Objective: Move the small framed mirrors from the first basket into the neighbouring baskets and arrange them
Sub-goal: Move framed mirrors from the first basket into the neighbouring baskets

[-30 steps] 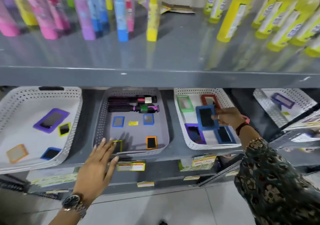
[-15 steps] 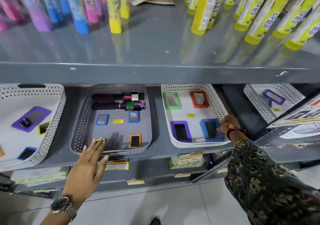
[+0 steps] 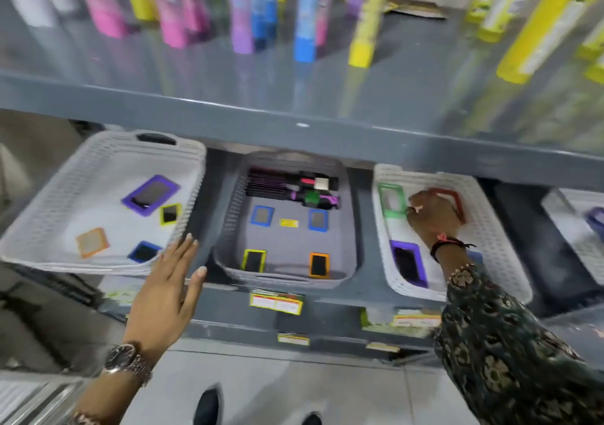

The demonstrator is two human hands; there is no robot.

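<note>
Three baskets sit side by side on the lower shelf. The left white basket (image 3: 98, 143) holds a purple mirror (image 3: 151, 194) and small yellow, orange and blue ones. Inside the grey middle basket (image 3: 281, 277) lie two blue mirrors (image 3: 261, 216), a yellow mirror (image 3: 253, 260) and an orange mirror (image 3: 319, 264). The right white basket (image 3: 510, 261) contains a green mirror (image 3: 390, 200), a red mirror (image 3: 456, 197) and a purple mirror (image 3: 408, 262). My right hand (image 3: 431, 215) rests curled on the red mirror. My left hand (image 3: 170, 287) hovers flat before the shelf edge, fingers apart.
Two hair brushes (image 3: 294, 189) lie at the back of the grey basket. A fourth white basket (image 3: 572, 228) stands at the far right. Coloured bottles (image 3: 304, 32) crowd the upper shelf, whose grey lip overhangs the baskets. Price labels (image 3: 276, 302) line the shelf front.
My right hand left the blue mirror at the front of the right basket and reached back to the red one. My left hand drifted left, towards the left basket's corner.
</note>
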